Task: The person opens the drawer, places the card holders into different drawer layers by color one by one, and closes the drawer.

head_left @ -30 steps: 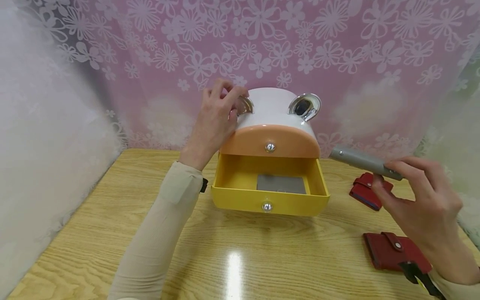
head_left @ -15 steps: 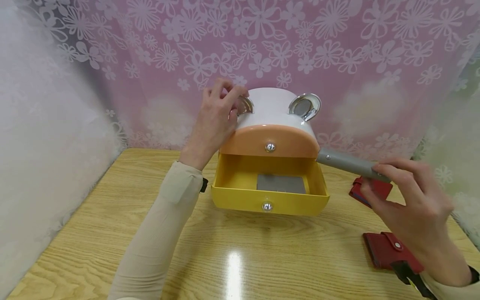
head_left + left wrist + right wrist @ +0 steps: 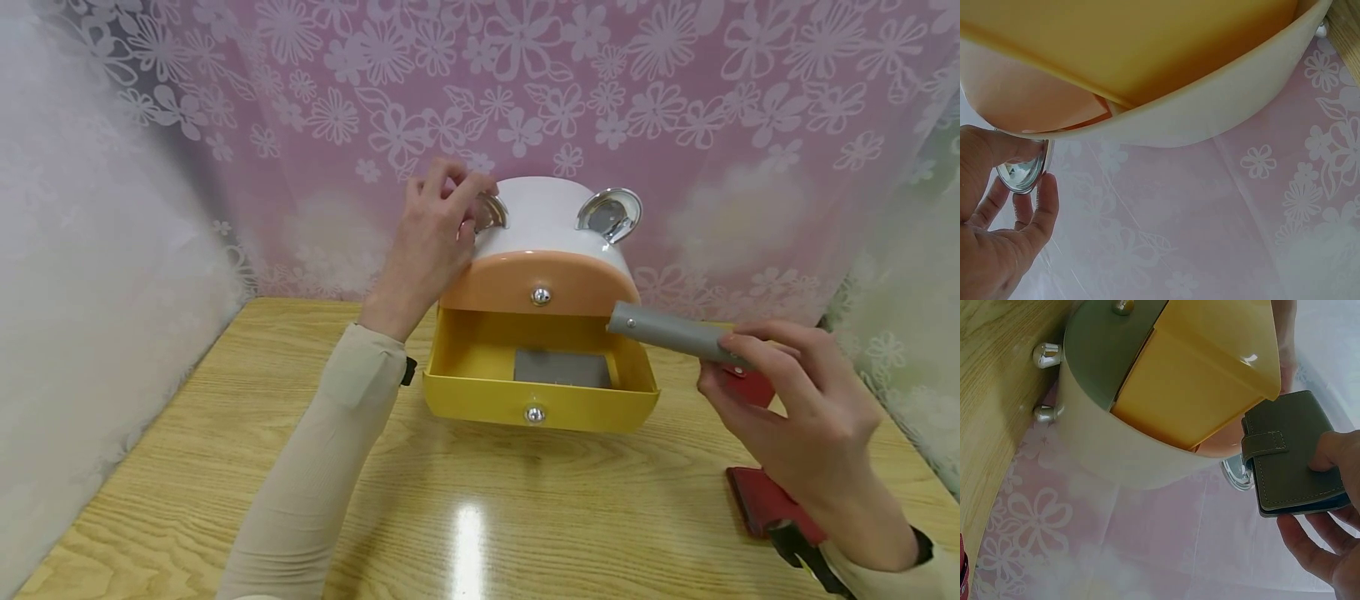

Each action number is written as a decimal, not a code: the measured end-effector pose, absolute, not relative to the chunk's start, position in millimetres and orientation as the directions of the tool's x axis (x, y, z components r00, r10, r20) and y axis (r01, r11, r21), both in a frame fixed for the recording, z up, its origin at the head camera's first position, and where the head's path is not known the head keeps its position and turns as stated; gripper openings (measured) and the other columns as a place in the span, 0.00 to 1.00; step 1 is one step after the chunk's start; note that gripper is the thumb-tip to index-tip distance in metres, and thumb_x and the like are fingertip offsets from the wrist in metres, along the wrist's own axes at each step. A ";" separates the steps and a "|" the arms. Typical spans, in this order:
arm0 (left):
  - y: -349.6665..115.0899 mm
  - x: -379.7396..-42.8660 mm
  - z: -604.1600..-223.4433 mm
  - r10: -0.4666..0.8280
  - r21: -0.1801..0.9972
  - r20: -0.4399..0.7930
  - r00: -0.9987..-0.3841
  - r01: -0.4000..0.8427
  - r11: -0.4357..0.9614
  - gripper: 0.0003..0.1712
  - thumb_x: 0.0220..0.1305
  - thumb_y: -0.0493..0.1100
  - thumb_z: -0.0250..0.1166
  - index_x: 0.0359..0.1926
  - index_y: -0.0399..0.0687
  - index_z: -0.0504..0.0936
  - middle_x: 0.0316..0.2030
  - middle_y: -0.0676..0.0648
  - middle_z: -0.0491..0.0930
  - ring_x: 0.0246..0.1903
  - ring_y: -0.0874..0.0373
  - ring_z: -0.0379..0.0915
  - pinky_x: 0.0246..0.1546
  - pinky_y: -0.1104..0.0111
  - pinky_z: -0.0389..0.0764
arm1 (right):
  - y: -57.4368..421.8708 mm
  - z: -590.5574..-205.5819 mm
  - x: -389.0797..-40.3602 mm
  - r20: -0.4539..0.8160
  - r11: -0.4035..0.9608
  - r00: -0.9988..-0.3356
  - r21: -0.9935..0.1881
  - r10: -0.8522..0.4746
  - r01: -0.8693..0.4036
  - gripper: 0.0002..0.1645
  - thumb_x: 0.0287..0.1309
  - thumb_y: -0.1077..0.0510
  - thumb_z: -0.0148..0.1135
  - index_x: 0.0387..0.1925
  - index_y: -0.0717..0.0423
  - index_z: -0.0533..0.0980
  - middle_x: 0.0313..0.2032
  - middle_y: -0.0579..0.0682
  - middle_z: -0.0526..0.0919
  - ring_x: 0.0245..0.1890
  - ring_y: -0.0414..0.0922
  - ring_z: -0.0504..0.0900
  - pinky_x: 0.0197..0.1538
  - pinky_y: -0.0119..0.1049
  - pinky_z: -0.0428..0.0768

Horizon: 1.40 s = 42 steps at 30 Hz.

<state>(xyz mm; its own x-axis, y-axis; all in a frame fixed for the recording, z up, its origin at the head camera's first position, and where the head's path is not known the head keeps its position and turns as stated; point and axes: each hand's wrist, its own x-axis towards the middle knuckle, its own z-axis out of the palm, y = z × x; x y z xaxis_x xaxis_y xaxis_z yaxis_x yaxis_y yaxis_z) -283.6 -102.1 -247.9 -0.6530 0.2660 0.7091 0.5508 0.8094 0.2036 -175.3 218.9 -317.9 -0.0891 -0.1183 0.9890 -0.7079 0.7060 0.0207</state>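
Grey wallet [image 3: 667, 332], leather by its look, has its free end over the right side of the yellow drawer [image 3: 480, 404], which is pulled out; whether they touch, I cannot tell. The right hand [image 3: 813, 421] pinches the wallet near its other end, between thumb and fingers. The left hand [image 3: 431, 229] has thumb and fingers curled around one silver ear [image 3: 491, 212] of the white box [image 3: 547, 204]. Because the hold is so far at one end, the wallet could turn and slip. If it comes in too low, it may catch on the drawer's side wall and push the box askew. A flat grey item [image 3: 562, 369] lies inside, so a careless drop might stack them, and the drawer could then jam when closing.
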 end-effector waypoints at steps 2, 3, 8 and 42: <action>-102.3 -284.1 -248.1 0.266 0.203 0.710 -0.652 0.551 0.810 0.19 0.70 0.32 0.59 0.57 0.54 0.79 0.54 0.43 0.70 0.50 0.46 0.68 0.56 0.58 0.74 | 216.3 -318.0 -175.5 0.990 0.696 -0.081 0.021 -0.113 -0.717 0.27 0.68 0.43 0.61 0.35 0.67 0.82 0.34 0.68 0.81 0.25 0.63 0.76 0.58 0.12 0.68; -102.4 -284.4 -248.2 0.266 0.202 0.711 -0.651 0.552 0.809 0.19 0.70 0.32 0.59 0.57 0.54 0.79 0.54 0.43 0.70 0.50 0.46 0.68 0.55 0.58 0.73 | 214.8 -318.0 -175.5 0.991 0.691 -0.078 0.019 -0.109 -0.722 0.26 0.68 0.44 0.61 0.34 0.67 0.82 0.34 0.68 0.81 0.25 0.63 0.76 0.57 0.12 0.68; -102.9 -285.0 -248.6 0.267 0.202 0.716 -0.645 0.558 0.805 0.18 0.70 0.32 0.59 0.56 0.53 0.79 0.54 0.42 0.71 0.49 0.46 0.69 0.55 0.58 0.72 | 205.3 -317.6 -175.2 0.993 0.665 -0.070 0.012 -0.096 -0.747 0.25 0.67 0.45 0.62 0.33 0.66 0.82 0.34 0.67 0.82 0.27 0.62 0.77 0.56 0.12 0.69; -102.0 -283.4 -248.7 0.258 0.213 0.698 -0.668 0.537 0.816 0.18 0.71 0.34 0.59 0.58 0.56 0.78 0.55 0.43 0.70 0.54 0.45 0.68 0.56 0.59 0.79 | 170.0 -326.4 -180.9 0.943 0.548 -0.141 0.050 -0.301 -0.835 0.21 0.74 0.49 0.57 0.39 0.61 0.86 0.39 0.63 0.83 0.38 0.58 0.81 0.64 0.16 0.67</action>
<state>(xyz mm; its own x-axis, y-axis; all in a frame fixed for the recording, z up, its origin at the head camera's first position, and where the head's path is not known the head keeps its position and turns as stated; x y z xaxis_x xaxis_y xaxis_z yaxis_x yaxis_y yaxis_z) -283.4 -102.0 -248.7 -0.6679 0.2575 0.6983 0.5375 0.8159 0.2132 -180.9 170.0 -326.4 -0.1410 -0.3010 0.9431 -0.8350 0.5480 0.0500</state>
